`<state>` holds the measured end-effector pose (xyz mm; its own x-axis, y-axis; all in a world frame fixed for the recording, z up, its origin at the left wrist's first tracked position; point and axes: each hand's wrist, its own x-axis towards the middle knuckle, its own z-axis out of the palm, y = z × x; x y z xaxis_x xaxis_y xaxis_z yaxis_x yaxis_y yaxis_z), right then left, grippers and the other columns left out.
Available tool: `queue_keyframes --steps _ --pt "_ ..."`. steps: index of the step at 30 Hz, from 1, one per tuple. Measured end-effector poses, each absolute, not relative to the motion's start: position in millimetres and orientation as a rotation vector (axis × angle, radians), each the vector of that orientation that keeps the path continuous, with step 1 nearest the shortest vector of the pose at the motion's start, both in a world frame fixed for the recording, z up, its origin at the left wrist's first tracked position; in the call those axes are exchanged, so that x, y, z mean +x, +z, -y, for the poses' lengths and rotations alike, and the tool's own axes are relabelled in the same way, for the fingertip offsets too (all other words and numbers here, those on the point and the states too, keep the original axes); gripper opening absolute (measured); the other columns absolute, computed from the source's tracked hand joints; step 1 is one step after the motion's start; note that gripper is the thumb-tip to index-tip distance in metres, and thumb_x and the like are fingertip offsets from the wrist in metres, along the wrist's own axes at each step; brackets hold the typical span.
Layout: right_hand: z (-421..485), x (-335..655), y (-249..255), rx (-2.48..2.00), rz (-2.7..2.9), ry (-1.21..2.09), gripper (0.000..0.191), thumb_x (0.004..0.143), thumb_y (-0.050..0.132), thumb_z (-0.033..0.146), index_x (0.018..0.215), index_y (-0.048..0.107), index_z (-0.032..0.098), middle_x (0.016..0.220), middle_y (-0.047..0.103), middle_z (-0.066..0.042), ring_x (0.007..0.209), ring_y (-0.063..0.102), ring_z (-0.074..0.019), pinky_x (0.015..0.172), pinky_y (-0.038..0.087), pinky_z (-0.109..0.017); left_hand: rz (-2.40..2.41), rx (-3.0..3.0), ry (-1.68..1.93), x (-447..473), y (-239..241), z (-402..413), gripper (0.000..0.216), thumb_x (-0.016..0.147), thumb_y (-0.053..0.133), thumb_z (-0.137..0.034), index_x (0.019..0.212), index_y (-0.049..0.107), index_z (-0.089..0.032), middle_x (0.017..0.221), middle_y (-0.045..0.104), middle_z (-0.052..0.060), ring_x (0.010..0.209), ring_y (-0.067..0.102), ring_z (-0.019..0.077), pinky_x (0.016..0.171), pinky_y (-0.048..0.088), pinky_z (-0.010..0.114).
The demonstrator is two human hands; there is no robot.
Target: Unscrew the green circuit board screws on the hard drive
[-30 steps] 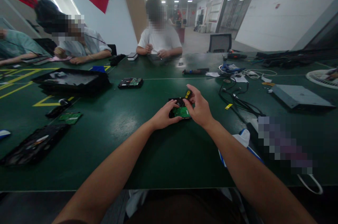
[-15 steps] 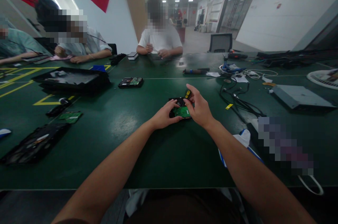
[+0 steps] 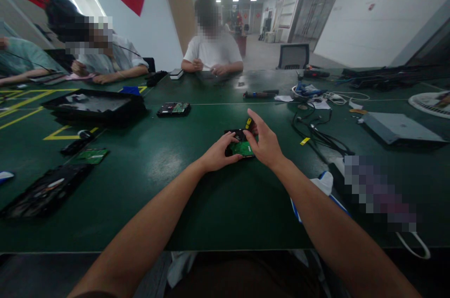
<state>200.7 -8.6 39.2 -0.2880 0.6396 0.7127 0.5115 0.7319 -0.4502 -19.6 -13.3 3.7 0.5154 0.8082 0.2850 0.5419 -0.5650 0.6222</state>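
Currently | left grip [image 3: 220, 152] clasping drive [image 3: 243, 149], green part nearest wearer | right grip [image 3: 266, 145] pinching yellow-black handle [image 3: 249, 123], long axis roughly upright

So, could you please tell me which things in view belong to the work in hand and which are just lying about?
In hand:
- black unit with green board, under the left hand
- yellow-and-black tool, in the right hand

Apparently lying about:
- black tray
- loose green board
- grey metal box

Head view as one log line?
left hand: holding device | right hand: holding yellow-black tool | device: green board visible, on table
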Motion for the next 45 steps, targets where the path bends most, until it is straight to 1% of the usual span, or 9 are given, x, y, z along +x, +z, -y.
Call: queue_keyframes --steps 3,8,14,19,21,28,35,40,45 --pt "8.5 200.4 39.0 -0.880 1.944 0.186 0.070 0.101 0.053 0.023 0.163 0.024 0.039 0.149 0.057 -0.007 0.117 0.068 -0.0311 0.101 0.060 -0.059 -1.115 2.290 0.775 -19.2 5.2 14.5 0.060 0.084 0.074 -0.051 0.134 0.057 -0.022 0.164 0.041 0.014 0.158 0.028 0.0327 0.128 0.027 0.052" --pt "6.9 200.0 37.0 -0.866 1.891 0.220 0.072 0.100 0.055 0.024 0.162 0.024 0.038 0.146 0.060 -0.007 0.124 0.066 -0.0331 0.102 0.060 -0.061 -1.116 2.276 0.769 -18.6 8.5 16.8 0.059 0.085 0.074 -0.050 0.133 0.057 -0.022 0.164 0.040 0.014 0.158 0.027 0.0326 0.127 0.028 0.052" --pt "3.8 199.5 32.4 -0.873 1.856 0.189 0.068 0.099 0.059 0.028 0.160 0.030 0.037 0.144 0.061 -0.008 0.116 0.070 -0.0297 0.099 0.062 -0.055 -1.117 2.280 0.769 -19.3 7.3 15.9 0.059 0.084 0.075 -0.051 0.133 0.058 -0.023 0.164 0.040 0.013 0.158 0.027 0.0325 0.128 0.027 0.053" --pt "2.7 198.9 30.9 -0.902 1.856 0.165 0.067 0.098 0.061 0.030 0.159 0.033 0.036 0.124 0.068 -0.007 0.100 0.071 -0.0275 0.091 0.064 -0.053 -1.105 2.298 0.770 -20.5 4.9 13.8 0.059 0.085 0.074 -0.050 0.134 0.058 -0.023 0.164 0.041 0.013 0.158 0.028 0.0318 0.128 0.028 0.051" --pt "3.0 198.7 31.5 -0.909 1.857 0.160 0.066 0.098 0.060 0.031 0.159 0.033 0.036 0.122 0.068 -0.007 0.098 0.071 -0.0270 0.089 0.064 -0.053 -1.106 2.293 0.772 -20.6 4.9 14.0 0.058 0.084 0.074 -0.050 0.133 0.058 -0.023 0.163 0.041 0.013 0.158 0.028 0.0319 0.127 0.029 0.051" --pt "3.4 197.6 31.3 -0.880 1.848 0.171 0.068 0.099 0.055 0.026 0.161 0.027 0.034 0.145 0.059 -0.010 0.118 0.068 -0.0296 0.098 0.062 -0.053 -1.119 2.295 0.780 -19.1 5.9 15.7 0.057 0.085 0.075 -0.048 0.133 0.057 -0.023 0.164 0.041 0.014 0.158 0.028 0.0319 0.127 0.029 0.054" --pt "5.0 197.8 31.9 -0.902 1.838 0.138 0.066 0.097 0.061 0.031 0.157 0.035 0.036 0.143 0.059 -0.009 0.111 0.070 -0.0290 0.094 0.064 -0.053 -1.096 2.317 0.780 -20.2 5.5 14.9 0.058 0.085 0.074 -0.049 0.134 0.057 -0.022 0.162 0.043 0.014 0.157 0.029 0.0311 0.128 0.029 0.051" --pt "5.5 197.7 31.9 -0.895 1.846 0.156 0.070 0.099 0.056 0.028 0.162 0.025 0.034 0.148 0.056 -0.010 0.114 0.069 -0.0289 0.097 0.063 -0.053 -1.120 2.300 0.770 -19.8 4.8 14.9 0.059 0.085 0.074 -0.049 0.134 0.056 -0.022 0.163 0.041 0.014 0.158 0.028 0.0309 0.127 0.029 0.051" --pt "7.4 197.0 33.1 -0.904 1.849 0.129 0.067 0.098 0.058 0.030 0.160 0.032 0.037 0.145 0.058 -0.008 0.106 0.070 -0.0276 0.093 0.064 -0.053 -1.113 2.300 0.772 -19.5 5.3 14.6 0.059 0.085 0.075 -0.050 0.134 0.057 -0.023 0.163 0.042 0.013 0.158 0.028 0.0309 0.127 0.029 0.051"
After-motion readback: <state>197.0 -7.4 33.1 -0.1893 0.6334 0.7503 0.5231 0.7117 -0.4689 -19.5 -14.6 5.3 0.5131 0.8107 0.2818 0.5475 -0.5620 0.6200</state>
